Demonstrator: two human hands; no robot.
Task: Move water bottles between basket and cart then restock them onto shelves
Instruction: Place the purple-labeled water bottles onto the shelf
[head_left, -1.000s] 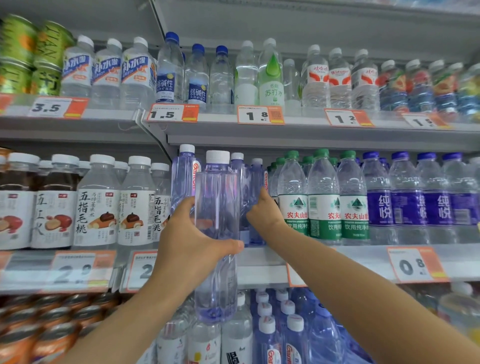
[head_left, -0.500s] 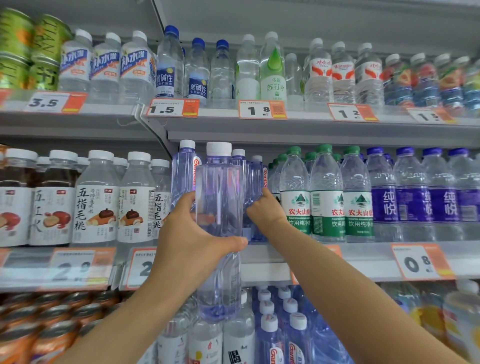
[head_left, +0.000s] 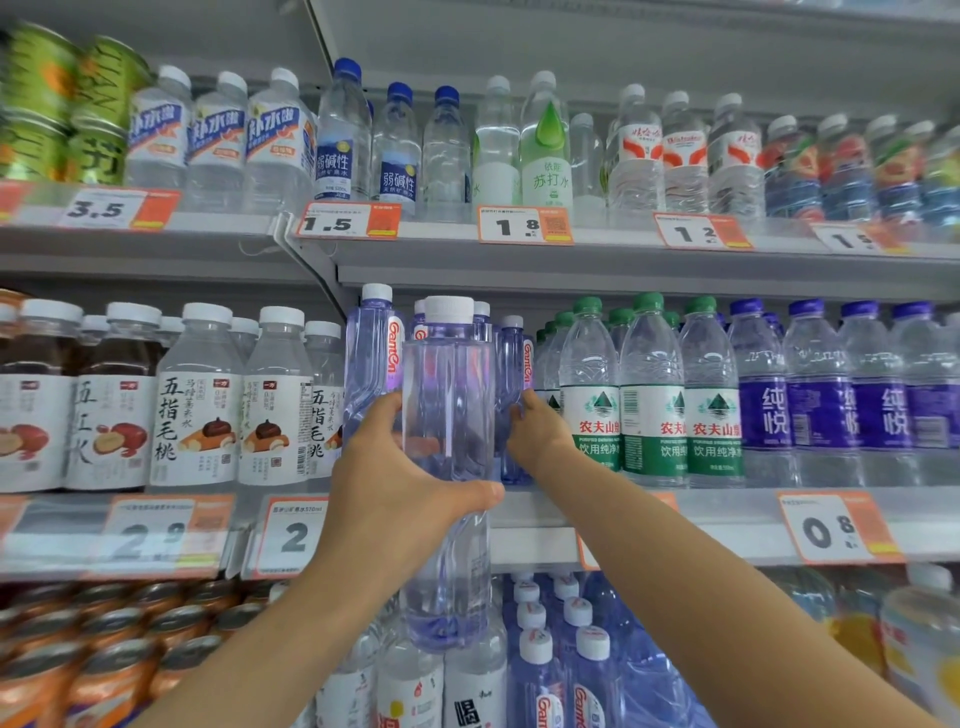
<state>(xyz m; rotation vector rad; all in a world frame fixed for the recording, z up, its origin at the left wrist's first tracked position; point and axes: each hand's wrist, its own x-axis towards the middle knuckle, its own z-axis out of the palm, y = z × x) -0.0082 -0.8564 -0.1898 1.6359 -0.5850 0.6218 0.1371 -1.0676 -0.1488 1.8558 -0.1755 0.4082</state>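
My left hand (head_left: 400, 493) grips a tall clear violet-tinted water bottle (head_left: 448, 561) with a white cap, upright in front of the middle shelf (head_left: 727, 514). Its base hangs below the shelf edge. My right hand (head_left: 537, 434) reaches into the row of matching Ganten bottles (head_left: 370, 358) on that shelf, its fingers curled round one bottle (head_left: 511, 395) at the row's right side. The fingertips are hidden behind bottles.
Green-label bottles (head_left: 652, 415) and purple-label bottles (head_left: 821, 410) stand right of the Ganten row, white-label drinks (head_left: 200, 415) to the left. The upper shelf (head_left: 597, 249) is full of bottles. More Ganten bottles (head_left: 537, 675) and cans (head_left: 104, 654) fill the shelf below.
The held bottle has risen slightly toward the shelf. My right hand stays in the Ganten row at the same bottle.
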